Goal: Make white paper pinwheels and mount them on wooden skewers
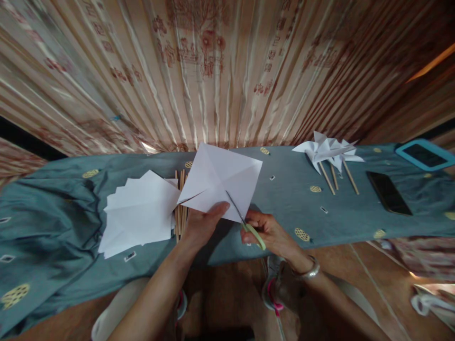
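Note:
A square sheet of white paper [231, 168] with crease lines is pinched at its lower edge by my left hand [204, 222], thumb on top. One slit runs inward from the sheet's left corner. My right hand [265, 229] grips scissors with pale green handles [255, 236], and their blades lie along the paper from its lower right corner toward the middle. Left of my left hand lies a stack of white paper sheets [140, 210], fanned unevenly. Several wooden sticks [183, 182] lie between the stack and the held sheet, partly covered by it.
White paper pinwheels [329, 151] on wooden sticks lie at the right on the blue-green cloth [280, 199]. Beyond them are a dark phone [389, 193] and a blue-framed tablet [426, 154]. A patterned curtain [213, 94] hangs behind the cloth-covered surface.

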### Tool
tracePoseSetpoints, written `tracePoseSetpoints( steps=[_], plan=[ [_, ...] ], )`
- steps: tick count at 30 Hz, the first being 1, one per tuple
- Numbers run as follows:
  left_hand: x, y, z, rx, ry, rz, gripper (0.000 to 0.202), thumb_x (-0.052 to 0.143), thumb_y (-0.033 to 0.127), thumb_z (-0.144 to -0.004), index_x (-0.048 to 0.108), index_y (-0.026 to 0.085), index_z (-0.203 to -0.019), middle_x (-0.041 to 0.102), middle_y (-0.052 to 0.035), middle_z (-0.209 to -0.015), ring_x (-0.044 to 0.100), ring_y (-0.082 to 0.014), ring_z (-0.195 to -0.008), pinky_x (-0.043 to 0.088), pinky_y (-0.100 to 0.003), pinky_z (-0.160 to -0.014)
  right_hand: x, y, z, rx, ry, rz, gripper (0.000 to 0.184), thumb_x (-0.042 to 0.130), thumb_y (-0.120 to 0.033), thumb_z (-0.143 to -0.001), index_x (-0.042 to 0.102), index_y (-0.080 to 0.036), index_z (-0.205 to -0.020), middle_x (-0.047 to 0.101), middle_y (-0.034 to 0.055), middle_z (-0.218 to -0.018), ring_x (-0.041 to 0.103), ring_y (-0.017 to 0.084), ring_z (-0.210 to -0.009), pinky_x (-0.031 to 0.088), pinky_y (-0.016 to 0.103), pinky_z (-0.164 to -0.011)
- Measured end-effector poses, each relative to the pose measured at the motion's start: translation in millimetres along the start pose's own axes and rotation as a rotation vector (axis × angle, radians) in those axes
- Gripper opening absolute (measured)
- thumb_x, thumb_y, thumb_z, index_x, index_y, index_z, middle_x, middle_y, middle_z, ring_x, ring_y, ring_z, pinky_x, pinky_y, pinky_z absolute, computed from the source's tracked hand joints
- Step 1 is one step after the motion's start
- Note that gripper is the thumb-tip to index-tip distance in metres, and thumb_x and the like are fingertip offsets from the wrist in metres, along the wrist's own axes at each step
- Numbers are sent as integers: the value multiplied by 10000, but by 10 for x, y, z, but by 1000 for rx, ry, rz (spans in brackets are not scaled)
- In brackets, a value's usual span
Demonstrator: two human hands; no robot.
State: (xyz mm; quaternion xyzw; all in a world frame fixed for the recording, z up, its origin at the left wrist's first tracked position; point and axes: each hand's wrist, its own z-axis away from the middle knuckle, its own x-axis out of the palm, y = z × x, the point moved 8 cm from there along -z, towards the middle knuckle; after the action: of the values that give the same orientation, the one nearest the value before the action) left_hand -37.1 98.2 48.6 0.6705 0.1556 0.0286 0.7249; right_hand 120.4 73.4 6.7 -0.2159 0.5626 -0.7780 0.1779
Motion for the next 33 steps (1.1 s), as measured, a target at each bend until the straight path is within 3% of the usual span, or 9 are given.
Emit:
tracePoseSetpoints(
  steps=[5, 12, 25, 33],
  plan=[
    [9, -47, -4, 11, -15, 52, 218, 716, 271, -629, 686, 170, -821, 756, -74, -864, 701, -250, -812, 585, -374, -773, -1, 24, 0, -4, 4, 1, 536, 766, -606, -619, 601, -156, -858, 392, -90, -563, 273, 44, -482, 199, 191, -427],
    [80, 50, 4, -18, -93, 17, 143, 682, 195, -664, 677, 193, -807, 748, -55, -837, 700, -246, -812, 584, -378, -784, 4, -7, 6, -42, -6, 4, 452, 767, -552, -654, 571, -166, -784, 393, -87, -570, 262, 44, -489, 206, 187, -431],
    [48, 50, 20, 10, -51, 47, 138, 692, 215, -651, 684, 176, -783, 752, -55, -816, 699, -223, -782, 580, -332, -755, 22, -16, 1, -40, -1, -22, 471, 766, -572, -637, 529, -177, -735, 389, -89, -555, 255, 45, -483, 206, 186, -423],
    [56, 114, 25, -14, -53, 70, 190, 718, 190, -612, 680, 191, -798, 742, -53, -798, 693, -258, -830, 568, -380, -799, -1, 1, 13, -59, -8, 6, 407, 754, -523, -683, 558, -170, -737, 472, -59, -601, 325, 57, -514, 249, 190, -453]
  ],
)
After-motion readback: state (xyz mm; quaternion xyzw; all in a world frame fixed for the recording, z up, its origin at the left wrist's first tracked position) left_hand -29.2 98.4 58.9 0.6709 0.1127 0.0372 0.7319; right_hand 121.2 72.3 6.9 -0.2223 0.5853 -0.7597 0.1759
